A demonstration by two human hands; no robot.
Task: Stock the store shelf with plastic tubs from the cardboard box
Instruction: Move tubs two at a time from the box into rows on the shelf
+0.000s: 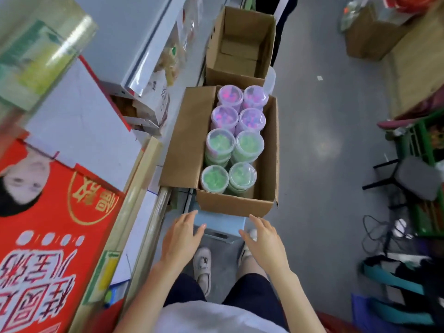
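Observation:
An open cardboard box [240, 205] rests on a pale blue stool [216, 223] right in front of me. It holds several clear plastic tubs with lids: pink and purple ones [230, 94] at the far end, green ones [214, 177] nearer to me. My left hand [183, 239] hovers below the box's near left corner, fingers spread and empty. Off the near right corner, my right hand [264, 237] is likewise spread and holds nothing. Neither hand touches the box. The store shelf [134, 195] runs along my left side.
A second, empty cardboard box [240, 44] stands beyond the first. Red printed cartons [55, 236] and white boxes fill the shelf on the left. A black stool [415, 179], green crates, cables and bags crowd the right side. Grey floor lies between.

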